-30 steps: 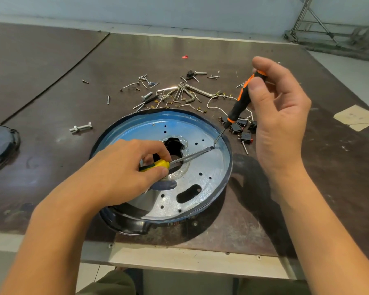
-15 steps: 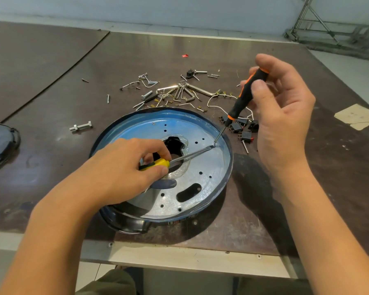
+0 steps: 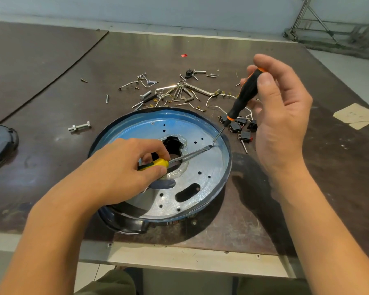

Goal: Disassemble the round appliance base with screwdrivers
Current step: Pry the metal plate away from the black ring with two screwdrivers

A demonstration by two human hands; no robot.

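**Two drivers meet at the base's right rim**

Far left edge of the counter [image 3: 328, 188]: a dark cover [image 3: 0, 143], partly out of view. A loose bolt [image 3: 79, 126] lies between it and the work.

The left grip [image 3: 119, 171] is curled tight round the yellow screwdriver [image 3: 156, 163]. Its shaft runs low across the round base [image 3: 213, 167], which sits near the middle of the counter's front edge with its near rim close to that edge. The blade tip sits just inside the right rim.

The right grip [image 3: 281, 116] pinches the black-and-orange screwdriver [image 3: 243, 96] by fingertips and thumb. It is held steeply, its tip touching or almost touching the yellow one's blade.

Risks, as I judge them:
- Nothing clamps the base, so hard levering could skate it toward the front edge.
- A slipping blade would jump the rim into the switches [image 3: 241, 126] just beside it.
- The light fingertip hold may lose the slim driver under torque.
- The freed screw could vanish among the scattered hardware [image 3: 179, 92] behind.

Open room: bare counter right of the base, out to a paper patch [image 3: 356, 116], and more on the left. The back is crowded.
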